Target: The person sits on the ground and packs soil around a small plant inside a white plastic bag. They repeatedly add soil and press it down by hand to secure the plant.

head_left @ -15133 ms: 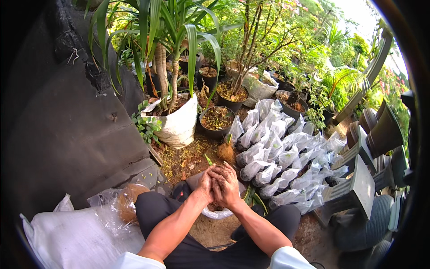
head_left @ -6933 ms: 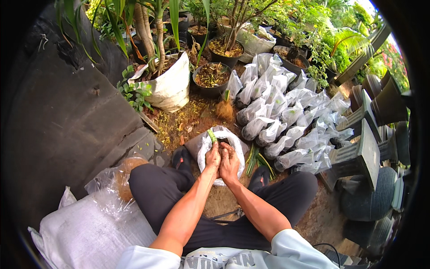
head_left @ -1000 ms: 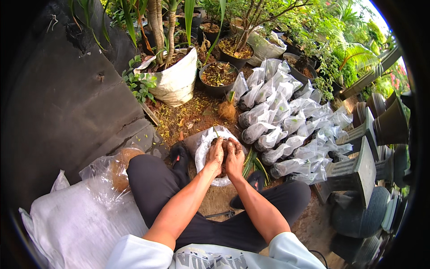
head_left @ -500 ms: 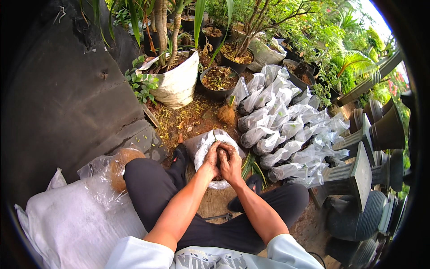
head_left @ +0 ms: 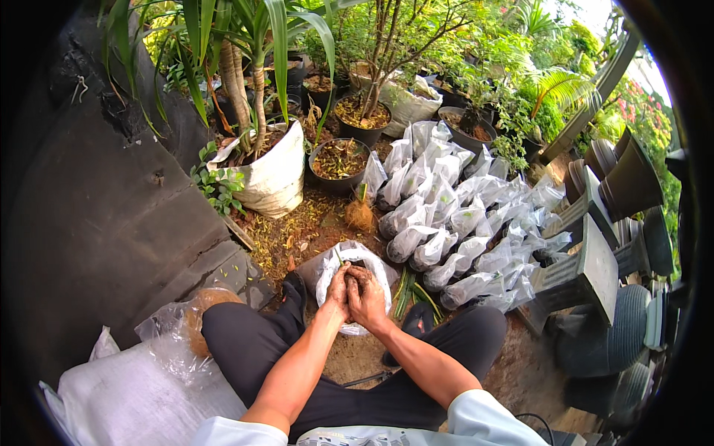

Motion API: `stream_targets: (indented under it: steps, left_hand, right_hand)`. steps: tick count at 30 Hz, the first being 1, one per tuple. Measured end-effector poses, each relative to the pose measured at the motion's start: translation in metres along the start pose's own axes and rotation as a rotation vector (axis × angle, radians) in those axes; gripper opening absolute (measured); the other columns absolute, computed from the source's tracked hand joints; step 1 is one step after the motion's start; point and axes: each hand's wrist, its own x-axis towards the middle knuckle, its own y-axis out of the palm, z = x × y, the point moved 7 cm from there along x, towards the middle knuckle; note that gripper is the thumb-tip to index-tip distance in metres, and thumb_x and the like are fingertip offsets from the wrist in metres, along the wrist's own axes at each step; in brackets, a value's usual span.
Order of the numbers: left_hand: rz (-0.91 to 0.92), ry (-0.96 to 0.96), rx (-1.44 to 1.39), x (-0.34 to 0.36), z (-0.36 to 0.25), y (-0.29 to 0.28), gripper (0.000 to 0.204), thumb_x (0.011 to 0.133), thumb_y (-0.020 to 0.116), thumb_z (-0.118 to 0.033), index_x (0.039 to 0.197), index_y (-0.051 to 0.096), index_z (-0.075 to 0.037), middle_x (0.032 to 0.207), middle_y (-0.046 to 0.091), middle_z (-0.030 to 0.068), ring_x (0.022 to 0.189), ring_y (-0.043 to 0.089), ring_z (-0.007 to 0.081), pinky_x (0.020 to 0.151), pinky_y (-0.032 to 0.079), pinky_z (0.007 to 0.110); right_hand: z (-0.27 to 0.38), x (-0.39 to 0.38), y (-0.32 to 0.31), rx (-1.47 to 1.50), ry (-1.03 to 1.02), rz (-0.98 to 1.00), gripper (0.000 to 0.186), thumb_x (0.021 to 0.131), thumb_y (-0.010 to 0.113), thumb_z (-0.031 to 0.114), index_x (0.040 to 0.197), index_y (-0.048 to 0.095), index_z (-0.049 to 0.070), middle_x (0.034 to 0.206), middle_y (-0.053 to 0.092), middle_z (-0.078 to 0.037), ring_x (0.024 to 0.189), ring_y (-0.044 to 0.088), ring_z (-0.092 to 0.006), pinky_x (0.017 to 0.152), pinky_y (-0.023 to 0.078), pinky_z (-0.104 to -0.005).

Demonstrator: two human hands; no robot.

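Note:
Both hands, smeared with soil, meet over an open whitish sack that stands between my legs. My left hand and my right hand are cupped together, fingers curled round what looks like a clump of dark soil, mostly hidden by them. A slim green cutting pokes up just beyond my fingertips. Long cut leaves lie right of the sack, and a fibrous brown ball with a green shoot rests on the ground behind it.
Rows of clear-bagged seedlings fill the right middle, beside stacked dark pots and a square planter. Potted plants and a white planting sack stand behind. A dark sheet covers the left; white sacks and plastic lie lower left.
My hands, slightly apart a second ago, have closed together. Earlier a wider piece of green leaf showed between them; now a slim one does. The whole view has shifted a little since half a second ago.

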Motion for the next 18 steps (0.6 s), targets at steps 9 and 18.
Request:
stream_targets:
  steps: [9, 18]
  left_hand:
    - [0.058, 0.004, -0.018, 0.003, 0.001, 0.008, 0.038, 0.094, 0.056, -0.049, 0.083, 0.064, -0.014, 0.082, 0.067, 0.0033, 0.077, 0.063, 0.0196, 0.076, 0.052, 0.035]
    - [-0.155, 0.057, 0.005, 0.016, -0.002, -0.023, 0.032, 0.096, 0.056, -0.042, 0.081, 0.062, -0.015, 0.079, 0.065, 0.0024, 0.072, 0.062, 0.0172, 0.07, 0.053, 0.033]
  right_hand:
    - [0.002, 0.003, -0.004, 0.0, -0.05, -0.02, 0.024, 0.09, 0.057, 0.011, 0.109, 0.064, -0.001, 0.112, 0.065, -0.022, 0.107, 0.06, -0.0391, 0.096, 0.047, -0.0433]
    - [-0.017, -0.003, 0.009, 0.024, 0.078, 0.049, 0.029, 0.092, 0.056, 0.014, 0.116, 0.062, 0.0, 0.116, 0.064, -0.021, 0.11, 0.06, -0.0378, 0.096, 0.047, -0.0425]
